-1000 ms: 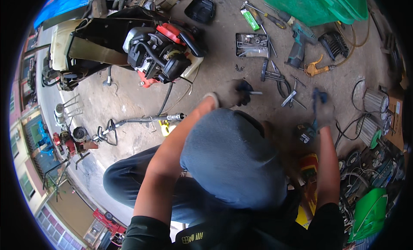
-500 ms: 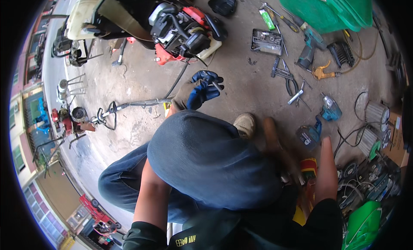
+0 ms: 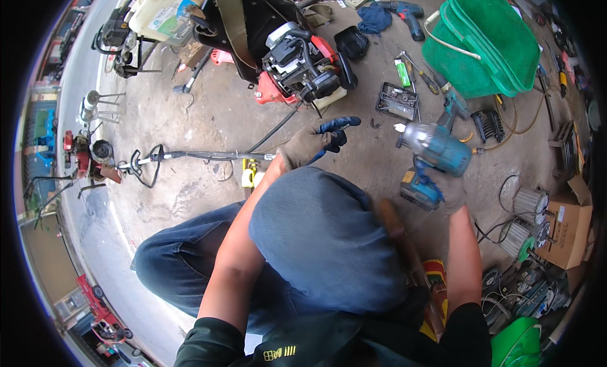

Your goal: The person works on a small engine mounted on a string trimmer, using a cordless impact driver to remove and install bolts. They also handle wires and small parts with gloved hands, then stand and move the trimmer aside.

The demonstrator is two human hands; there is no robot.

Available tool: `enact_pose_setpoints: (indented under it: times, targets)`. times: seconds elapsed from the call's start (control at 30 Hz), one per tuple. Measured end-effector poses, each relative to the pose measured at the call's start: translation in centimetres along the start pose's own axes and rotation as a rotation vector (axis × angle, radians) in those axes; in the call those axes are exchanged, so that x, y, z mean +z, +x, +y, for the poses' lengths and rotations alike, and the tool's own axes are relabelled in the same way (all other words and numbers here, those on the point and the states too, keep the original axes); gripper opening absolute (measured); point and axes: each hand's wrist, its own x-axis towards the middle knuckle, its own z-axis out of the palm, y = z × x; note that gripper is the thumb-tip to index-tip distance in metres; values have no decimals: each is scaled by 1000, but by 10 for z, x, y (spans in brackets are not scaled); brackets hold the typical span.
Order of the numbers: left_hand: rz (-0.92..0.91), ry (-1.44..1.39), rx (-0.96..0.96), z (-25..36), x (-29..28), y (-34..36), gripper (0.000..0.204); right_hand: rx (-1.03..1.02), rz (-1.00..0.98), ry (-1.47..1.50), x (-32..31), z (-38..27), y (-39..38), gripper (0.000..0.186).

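Note:
My left hand (image 3: 313, 142), in a grey and blue glove, is over the floor with its index finger extended and other fingers curled; what they hold is hidden. My right hand (image 3: 442, 190), also gloved, grips a teal cordless impact wrench (image 3: 436, 149) by its handle, raised to the right of my left hand with its silver nose pointing left. A small open box of metal bits (image 3: 397, 100) lies beyond both hands, beside screwdrivers (image 3: 422, 76) and a teal drill (image 3: 452, 108). A long shafted tool (image 3: 202, 155) lies left of my left hand.
A red-and-black engine backpack machine (image 3: 291, 70) lies ahead. A green bucket (image 3: 471, 51) and black tray (image 3: 351, 43) stand at the back. A cardboard box (image 3: 563, 228), cables and assorted parts (image 3: 518, 285) are on the right. A road (image 3: 91, 221) runs along the left.
My right hand has lifted the impact wrench from the floor and brought it up leftward. My left hand has turned; the short metal piece seen in it earlier is no longer clearly visible.

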Motion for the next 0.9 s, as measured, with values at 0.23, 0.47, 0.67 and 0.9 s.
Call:
enact_pose_setpoints:
  times: [0.23,0.47,0.67,0.9]
  targets:
    - [-4,137,86,18,-7,-18,53,-127,-152,-174,62,-15,12,42]
    - [64,176,67,10,-10,-22,50,-104,-196,-255,79,-18,19,43]
    - [34,305,139,7,-16,-18,50,-83,-217,-251,80,-15,22,44]
    - [122,377,220,14,-6,-16,45,-160,-351,-521,59,21,22,42]
